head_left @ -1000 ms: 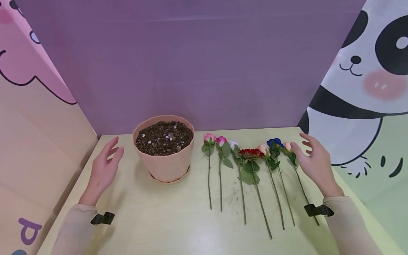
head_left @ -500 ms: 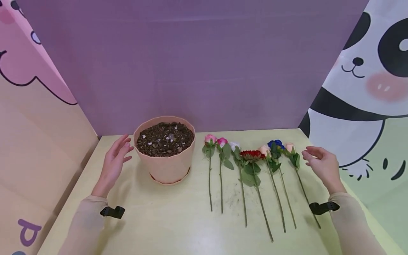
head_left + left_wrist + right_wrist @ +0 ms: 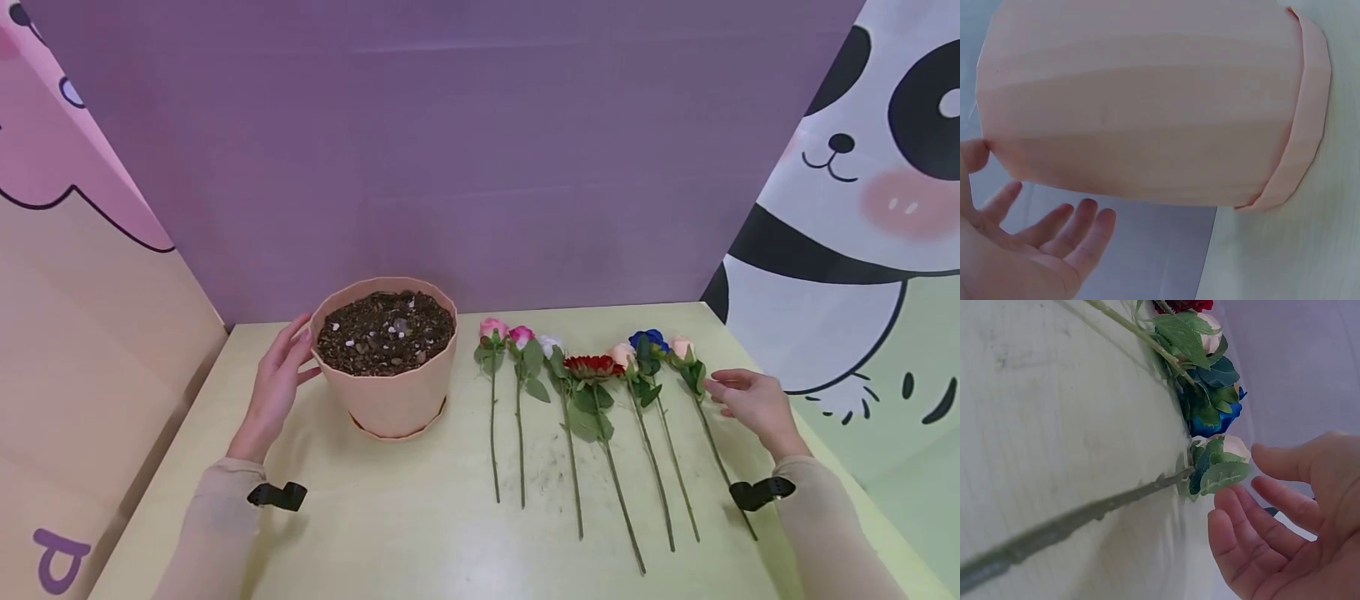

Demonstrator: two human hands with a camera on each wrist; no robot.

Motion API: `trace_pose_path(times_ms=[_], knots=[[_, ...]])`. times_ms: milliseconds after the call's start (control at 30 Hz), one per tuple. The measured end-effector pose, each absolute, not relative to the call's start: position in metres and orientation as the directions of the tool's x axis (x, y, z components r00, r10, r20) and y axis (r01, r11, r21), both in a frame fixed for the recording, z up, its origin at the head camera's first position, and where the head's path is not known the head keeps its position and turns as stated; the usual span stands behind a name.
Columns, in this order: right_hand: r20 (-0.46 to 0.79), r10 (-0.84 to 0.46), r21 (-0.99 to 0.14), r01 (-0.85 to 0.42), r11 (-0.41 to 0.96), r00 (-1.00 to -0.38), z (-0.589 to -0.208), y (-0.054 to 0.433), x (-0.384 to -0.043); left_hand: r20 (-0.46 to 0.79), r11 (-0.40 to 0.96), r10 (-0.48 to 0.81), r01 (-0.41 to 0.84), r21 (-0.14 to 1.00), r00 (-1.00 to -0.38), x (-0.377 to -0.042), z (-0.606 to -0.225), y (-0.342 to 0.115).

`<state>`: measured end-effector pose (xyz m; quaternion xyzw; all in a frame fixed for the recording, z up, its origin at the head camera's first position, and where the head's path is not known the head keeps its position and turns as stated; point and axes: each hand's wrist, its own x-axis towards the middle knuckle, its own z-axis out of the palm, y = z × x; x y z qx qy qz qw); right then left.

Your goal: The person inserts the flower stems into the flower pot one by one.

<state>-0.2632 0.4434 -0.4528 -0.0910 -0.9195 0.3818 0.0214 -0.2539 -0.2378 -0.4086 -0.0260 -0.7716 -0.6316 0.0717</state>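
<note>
A pink flowerpot [image 3: 393, 400] full of dark soil [image 3: 386, 333] stands on the table's left half. My left hand [image 3: 274, 387] is at its left side, fingers loosely spread; in the left wrist view a thumb or fingertip meets the rim of the pot [image 3: 1135, 125]. My right hand [image 3: 756, 408] hovers beside the rightmost flower, a peach rose [image 3: 682, 348]. Its relaxed fingers come close to the leaves of that peach rose [image 3: 1225, 475] in the right wrist view, with nothing gripped; whether they touch the leaves I cannot tell.
Left of that rose lie a blue rose [image 3: 648, 339], another peach rose [image 3: 622, 354], a red flower [image 3: 592, 367], a white flower [image 3: 550, 342] and two pink roses, stems toward me. A purple backdrop [image 3: 465, 150] rises behind the table [image 3: 390, 533]; printed panels flank it.
My left hand has moved right, up to the pot. My right hand has come down and now stands beside the rightmost rose's leaves. The flowers and pot keep their places.
</note>
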Motion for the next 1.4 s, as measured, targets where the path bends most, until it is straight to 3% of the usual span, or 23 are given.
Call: trace_pose_path(times_ms=[300,1000,1400], knots=[[-0.177,0.185,-0.661,0.256,0.706,-0.967,-0.463,0.447,-0.252,0.193,0.184,-0.019,0.186,0.965,-0.981,-0.249,-0.421,-0.239],[-0.177,0.145,-0.679,0.228,0.698,-0.973,-0.47,0.444,-0.265,0.171,0.191,-0.067,0.156,0.969,-0.983,-0.255,-0.418,-0.233],[-0.15,0.187,-0.642,0.24,0.728,-0.971,-0.466,0.441,-0.269,0.201,0.184,-0.076,0.184,0.965,-0.977,-0.257,-0.415,-0.234]])
